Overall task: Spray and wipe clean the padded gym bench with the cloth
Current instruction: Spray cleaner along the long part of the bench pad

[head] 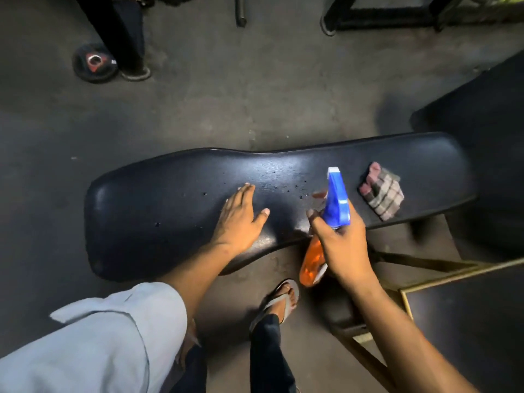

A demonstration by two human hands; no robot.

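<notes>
Right hand [341, 245], lower centre-right, grips a spray bottle [331, 214] over the worktop [170, 199]. Left hand [241, 219] lies flat, fingers straight, mid-frame on the padding. Checked cloth [382, 194] rests at the right end.

From my feed I see a loose pale blue-grey short sleeve [93, 336] on the left arm, ending above the elbow with a stitched hem. Both forearms are bare. Below are dark trousers [269, 353] and a grey flip-flop sandal [283, 300] on one foot.
</notes>
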